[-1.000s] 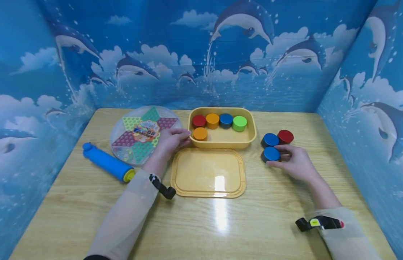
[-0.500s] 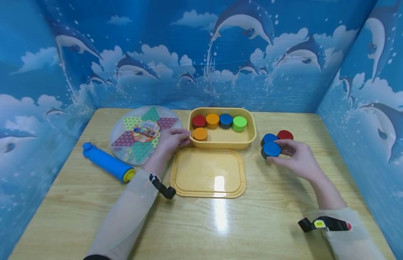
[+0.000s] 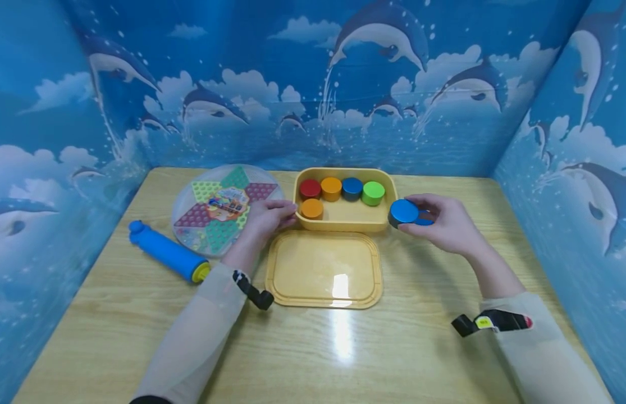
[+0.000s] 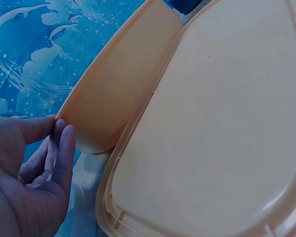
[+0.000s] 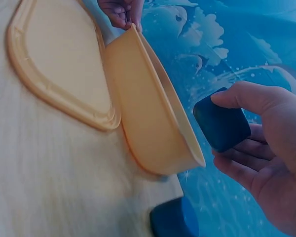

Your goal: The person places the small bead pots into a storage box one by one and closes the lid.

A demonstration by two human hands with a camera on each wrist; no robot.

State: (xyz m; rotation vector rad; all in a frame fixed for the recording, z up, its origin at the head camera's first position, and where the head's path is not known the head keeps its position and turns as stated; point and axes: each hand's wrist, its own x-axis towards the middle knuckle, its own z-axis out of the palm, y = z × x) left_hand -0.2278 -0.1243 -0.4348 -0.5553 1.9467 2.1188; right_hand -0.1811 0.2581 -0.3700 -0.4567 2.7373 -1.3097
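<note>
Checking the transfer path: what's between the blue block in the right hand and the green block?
The head view shows the right wall of the yellow box between them: green block inside, held blue block to the right.

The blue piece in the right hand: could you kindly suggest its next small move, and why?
Probably carry the blue piece left over the yellow box: the right hand holds it near the box's right end, the left hand grips the opposite end, and bare floor shows at the box's front right.
</note>
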